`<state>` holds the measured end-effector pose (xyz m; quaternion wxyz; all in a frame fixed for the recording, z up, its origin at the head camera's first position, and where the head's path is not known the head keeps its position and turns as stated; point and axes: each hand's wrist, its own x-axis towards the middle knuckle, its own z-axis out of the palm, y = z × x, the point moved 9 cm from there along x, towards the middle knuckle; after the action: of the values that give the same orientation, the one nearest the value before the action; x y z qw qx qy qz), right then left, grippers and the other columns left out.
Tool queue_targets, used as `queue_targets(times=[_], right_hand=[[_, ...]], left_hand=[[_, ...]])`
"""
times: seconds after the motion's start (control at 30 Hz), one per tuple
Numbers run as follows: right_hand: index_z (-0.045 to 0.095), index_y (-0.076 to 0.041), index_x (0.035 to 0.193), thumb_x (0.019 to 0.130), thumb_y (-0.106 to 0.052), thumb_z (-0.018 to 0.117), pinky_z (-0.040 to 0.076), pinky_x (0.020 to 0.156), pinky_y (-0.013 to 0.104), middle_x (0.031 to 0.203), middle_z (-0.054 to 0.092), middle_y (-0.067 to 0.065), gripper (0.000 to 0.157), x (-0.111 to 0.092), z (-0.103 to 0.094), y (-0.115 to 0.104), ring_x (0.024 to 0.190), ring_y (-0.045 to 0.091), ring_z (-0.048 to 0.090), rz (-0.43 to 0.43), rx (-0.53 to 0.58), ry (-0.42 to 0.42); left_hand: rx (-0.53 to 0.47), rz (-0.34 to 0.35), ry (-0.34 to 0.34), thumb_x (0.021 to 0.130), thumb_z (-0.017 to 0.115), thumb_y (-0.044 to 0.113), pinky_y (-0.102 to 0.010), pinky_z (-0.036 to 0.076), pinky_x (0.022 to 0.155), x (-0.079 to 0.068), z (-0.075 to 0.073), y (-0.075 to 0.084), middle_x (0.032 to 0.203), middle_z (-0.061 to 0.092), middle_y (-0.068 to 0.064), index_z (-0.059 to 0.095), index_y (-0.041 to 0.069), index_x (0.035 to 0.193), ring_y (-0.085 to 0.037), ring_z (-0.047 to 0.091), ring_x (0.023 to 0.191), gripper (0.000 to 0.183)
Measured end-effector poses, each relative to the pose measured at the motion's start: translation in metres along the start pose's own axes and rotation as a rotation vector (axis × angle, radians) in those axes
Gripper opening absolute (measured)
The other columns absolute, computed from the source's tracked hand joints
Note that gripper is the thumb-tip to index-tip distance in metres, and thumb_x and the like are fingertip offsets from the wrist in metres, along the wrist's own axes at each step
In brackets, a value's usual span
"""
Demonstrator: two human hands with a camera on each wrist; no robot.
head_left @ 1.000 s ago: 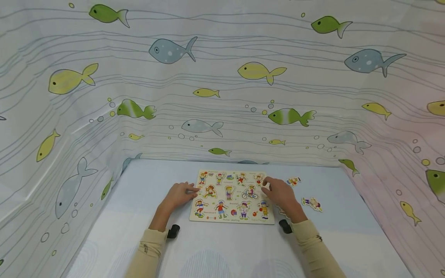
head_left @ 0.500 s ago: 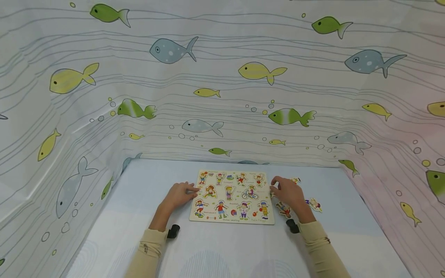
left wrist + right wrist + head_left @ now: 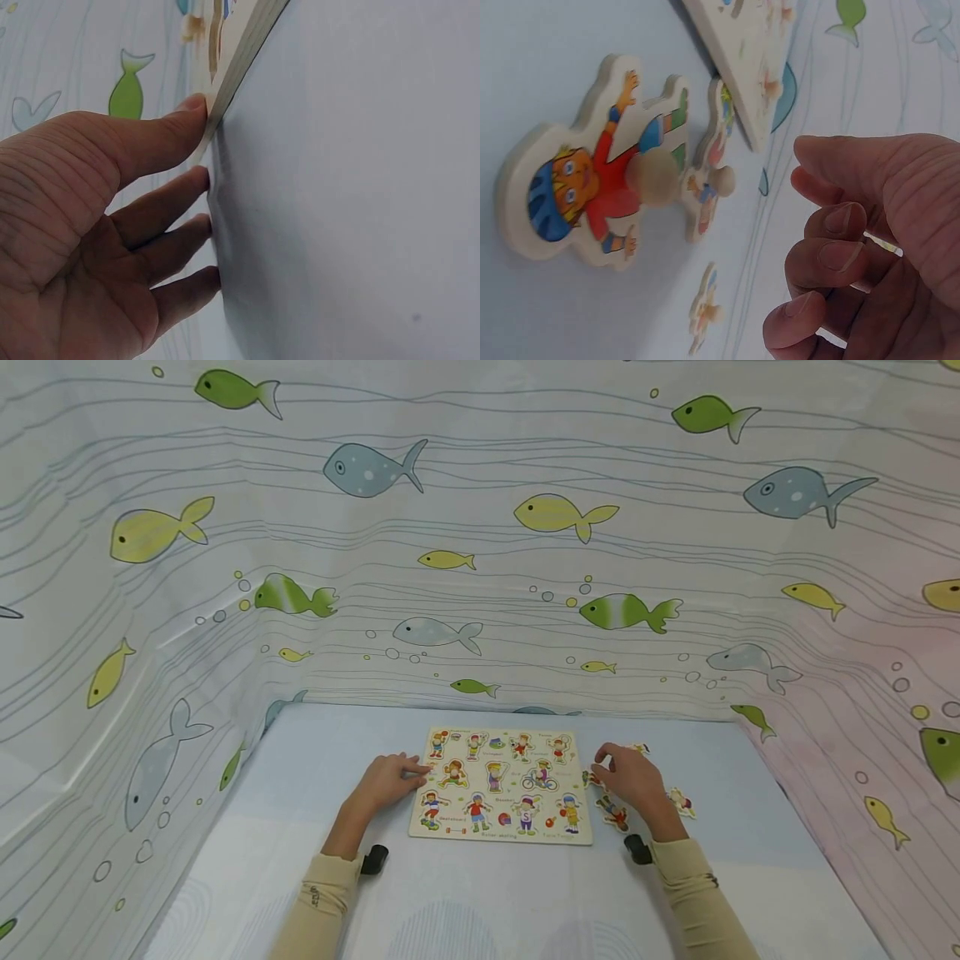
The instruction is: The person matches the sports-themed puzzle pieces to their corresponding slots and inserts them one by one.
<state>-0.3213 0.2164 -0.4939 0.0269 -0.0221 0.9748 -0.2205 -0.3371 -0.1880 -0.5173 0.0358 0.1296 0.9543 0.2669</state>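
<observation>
A wooden peg puzzle board with several sports figures in it lies on the table. My left hand is at its left edge. In the left wrist view, the thumb of my left hand touches the board's edge, and the fingertips reach the table. My right hand hovers right of the board, fingers loosely bent and holding nothing. Below and beside it lie loose pieces: a blue-helmeted figure in red with a round knob, and a smaller knobbed piece by the board's corner.
Another loose piece lies to the right of my right wrist. One more piece is partly hidden behind that hand. A fish-patterned curtain surrounds the pale blue table.
My right hand has moved right, off the board's right edge, uncovering loose pieces beside the board. My left hand has stayed at the left edge.
</observation>
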Motion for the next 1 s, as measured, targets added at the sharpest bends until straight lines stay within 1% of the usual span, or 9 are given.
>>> queue_targets(times=[0.2, 0.33, 0.47, 0.6, 0.77, 1.0], right_hand=[[0.066, -0.012, 0.103, 0.093, -0.029, 0.069, 0.042, 0.052, 0.032, 0.077, 0.058, 0.002, 0.020, 0.002, 0.008, 0.011, 0.063, 0.018, 0.052, 0.031, 0.006, -0.035], [0.067, -0.012, 0.102, 0.093, -0.030, 0.070, 0.043, 0.052, 0.032, 0.077, 0.059, 0.001, 0.020, 0.001, 0.011, 0.015, 0.064, 0.018, 0.053, 0.029, 0.019, -0.044], [0.066, -0.012, 0.098, 0.092, -0.030, 0.070, 0.040, 0.048, 0.031, 0.072, 0.057, 0.001, 0.020, -0.002, 0.013, 0.017, 0.058, 0.017, 0.050, 0.020, 0.031, -0.034], [0.062, -0.013, 0.091, 0.092, -0.033, 0.070, 0.036, 0.045, 0.030, 0.067, 0.053, 0.002, 0.022, -0.004, 0.014, 0.020, 0.053, 0.017, 0.047, 0.039, 0.022, -0.014], [0.058, -0.013, 0.086, 0.092, -0.037, 0.070, 0.035, 0.045, 0.029, 0.067, 0.052, 0.002, 0.028, -0.004, 0.014, 0.023, 0.054, 0.017, 0.047, 0.073, -0.017, -0.002], [0.060, -0.011, 0.085, 0.090, -0.038, 0.071, 0.036, 0.046, 0.029, 0.068, 0.053, 0.002, 0.030, -0.006, 0.017, 0.025, 0.055, 0.018, 0.048, 0.083, -0.037, 0.008]], left_hand=[[-0.003, -0.006, 0.007, 0.090, 0.072, 0.024, -0.057, 0.029, 0.112, 0.000, 0.000, 0.000, 0.131, 0.061, -0.016, 0.076, 0.013, 0.112, -0.042, 0.045, 0.133, 0.025], [-0.005, -0.010, 0.006, 0.090, 0.073, 0.024, -0.057, 0.029, 0.112, 0.000, 0.000, 0.001, 0.131, 0.061, -0.016, 0.076, 0.013, 0.112, -0.042, 0.045, 0.133, 0.025], [-0.007, -0.016, 0.003, 0.089, 0.074, 0.023, -0.056, 0.029, 0.112, 0.000, 0.000, 0.001, 0.131, 0.061, -0.016, 0.076, 0.013, 0.112, -0.042, 0.045, 0.133, 0.025], [-0.006, -0.015, 0.005, 0.089, 0.074, 0.023, -0.056, 0.029, 0.112, 0.000, -0.001, 0.001, 0.131, 0.061, -0.016, 0.076, 0.013, 0.112, -0.042, 0.045, 0.133, 0.025], [-0.006, -0.007, 0.009, 0.090, 0.073, 0.024, -0.057, 0.029, 0.112, 0.001, -0.002, 0.002, 0.131, 0.061, -0.016, 0.076, 0.014, 0.112, -0.042, 0.045, 0.132, 0.024], [-0.004, -0.006, 0.008, 0.089, 0.074, 0.024, -0.057, 0.030, 0.112, 0.001, 0.000, 0.000, 0.131, 0.061, -0.015, 0.076, 0.014, 0.111, -0.041, 0.046, 0.132, 0.024]])
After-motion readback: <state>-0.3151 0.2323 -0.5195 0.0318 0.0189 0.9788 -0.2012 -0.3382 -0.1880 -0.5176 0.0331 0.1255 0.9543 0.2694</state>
